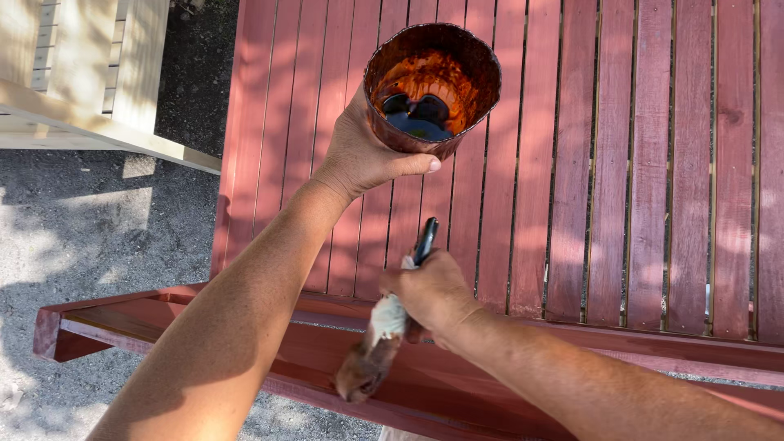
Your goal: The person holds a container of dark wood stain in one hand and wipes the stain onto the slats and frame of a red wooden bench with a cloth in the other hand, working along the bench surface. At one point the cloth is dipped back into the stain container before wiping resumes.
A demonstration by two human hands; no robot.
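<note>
Paintbrush (384, 339), dark-handled with stain-loaded bristles, slants down-left in the closed right hand (429, 292), bristles over the red-stained wooden rail (490, 384). Left hand (363, 155) grips the stain-smeared cup (431, 86) directly above.

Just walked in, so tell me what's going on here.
A person stands over a red-stained slatted wooden bench. The left hand holds up a stained cup with dark liquid pooled at its bottom. The right hand grips a paintbrush, bristles down against the bench's front rail. Bare, unstained wooden furniture sits on the gravel nearby.
</note>
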